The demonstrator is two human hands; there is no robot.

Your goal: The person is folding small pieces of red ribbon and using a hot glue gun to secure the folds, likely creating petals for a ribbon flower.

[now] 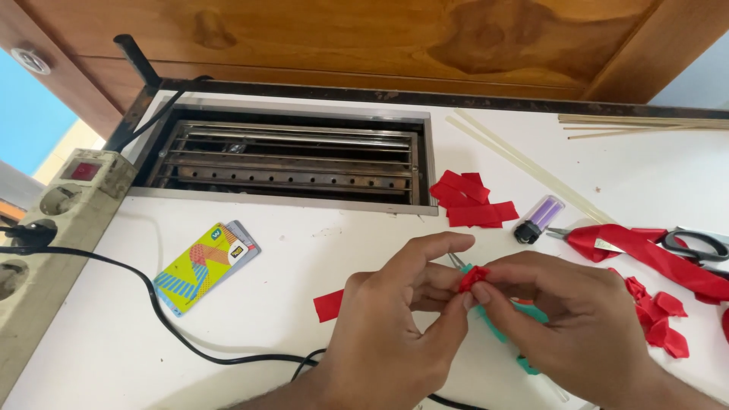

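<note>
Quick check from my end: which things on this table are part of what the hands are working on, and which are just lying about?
In hand:
- left hand and right hand pinching a folded red ribbon piece
- teal-handled tool under the hands
- cut red ribbon pieces
- red ribbon strip with scissors

Lying about:
- purple lighter
- colourful cards
- power strip
- black cable
- metal grill
- thin sticks

I'm at a home craft bench: a white worktop with a built-in metal grill, a power strip, scissors and cut red ribbon pieces.
</note>
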